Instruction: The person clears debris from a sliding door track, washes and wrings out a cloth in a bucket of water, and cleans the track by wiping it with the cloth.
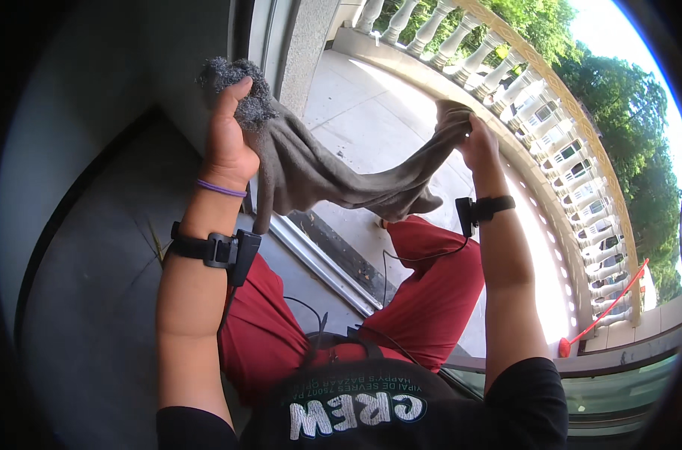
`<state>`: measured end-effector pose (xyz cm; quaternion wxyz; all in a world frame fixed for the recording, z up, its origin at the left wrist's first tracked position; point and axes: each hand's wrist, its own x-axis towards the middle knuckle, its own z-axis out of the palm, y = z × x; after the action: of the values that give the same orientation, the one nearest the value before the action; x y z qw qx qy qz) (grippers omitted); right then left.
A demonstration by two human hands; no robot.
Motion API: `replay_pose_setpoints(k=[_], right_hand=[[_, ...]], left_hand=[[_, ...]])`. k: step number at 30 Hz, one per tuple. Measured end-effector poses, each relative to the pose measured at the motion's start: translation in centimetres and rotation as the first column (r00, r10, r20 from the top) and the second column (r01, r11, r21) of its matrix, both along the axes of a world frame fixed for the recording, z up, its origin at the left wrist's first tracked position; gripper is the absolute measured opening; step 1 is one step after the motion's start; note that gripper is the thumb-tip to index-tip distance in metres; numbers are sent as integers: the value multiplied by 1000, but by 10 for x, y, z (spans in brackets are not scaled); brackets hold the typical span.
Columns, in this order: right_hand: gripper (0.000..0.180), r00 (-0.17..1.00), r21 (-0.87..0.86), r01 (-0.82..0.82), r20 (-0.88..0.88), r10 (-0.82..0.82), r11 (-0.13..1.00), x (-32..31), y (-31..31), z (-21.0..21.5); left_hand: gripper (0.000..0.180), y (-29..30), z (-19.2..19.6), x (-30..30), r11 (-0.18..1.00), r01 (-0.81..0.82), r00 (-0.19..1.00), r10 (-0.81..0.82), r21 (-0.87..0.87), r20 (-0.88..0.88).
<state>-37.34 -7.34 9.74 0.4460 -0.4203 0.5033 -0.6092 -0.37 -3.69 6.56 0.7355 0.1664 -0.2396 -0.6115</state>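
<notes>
A grey-brown cloth [315, 166] is stretched between my two hands and sags in the middle, with loose folds hanging down. My left hand [230, 142] is closed, thumb up, on a tangled silvery-grey scourer [257, 96] that looks like steel wool. The cloth's left end comes out just below that scourer, at the same hand. Higher up at the right, my right hand [482, 146] is wrapped round the bunched other end of the cloth. Both arms reach forward, and the cloth hangs in the air above my knees.
Below the cloth, a metal sliding-door track [330, 264] crosses the floor between my legs. A door frame [300, 56] stands ahead, and a dark wall is at the left. A white balustrade [498, 75] curves along the balcony. At the right leans a red stick [611, 307]. Thin cables hang near my legs.
</notes>
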Motion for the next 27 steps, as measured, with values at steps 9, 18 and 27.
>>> replay_pose_setpoints(k=[9,18,27], right_hand=[[25,953,249,-188,281,115,950,41,12,-128],[27,335,821,-378,-309,890,428,68,34,-328],[37,462,540,-317,-630,624,780,139,29,-397]], left_hand=[[43,59,37,61,979,35,998,-24,-201,55],[53,84,-15,13,969,-20,808,-128,245,575],[62,76,-17,-3,562,175,612,-705,809,358]])
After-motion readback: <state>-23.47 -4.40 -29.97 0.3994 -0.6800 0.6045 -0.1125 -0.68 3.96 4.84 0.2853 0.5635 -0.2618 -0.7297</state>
